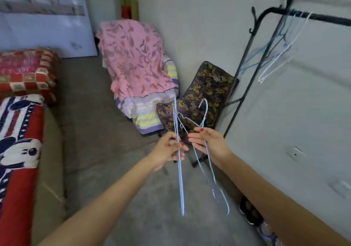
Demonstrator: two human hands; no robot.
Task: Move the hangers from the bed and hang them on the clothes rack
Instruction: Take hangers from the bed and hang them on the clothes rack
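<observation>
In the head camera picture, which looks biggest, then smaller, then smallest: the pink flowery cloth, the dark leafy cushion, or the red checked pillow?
1. Pink flowery cloth, plainly the largest.
2. Dark leafy cushion and red checked pillow look about alike; the pillow runs off the picture's edge, so I won't rank them.

The bed (pixel 20 151) lay left, the clothes rack (pixel 266 42) far right, a draped chair (pixel 136 65) between them.

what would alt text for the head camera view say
A person's left hand and right hand each grip thin wire hangers over a grey floor. A black clothes rack with hangers already on it stands at right; a bed is at left.
</observation>
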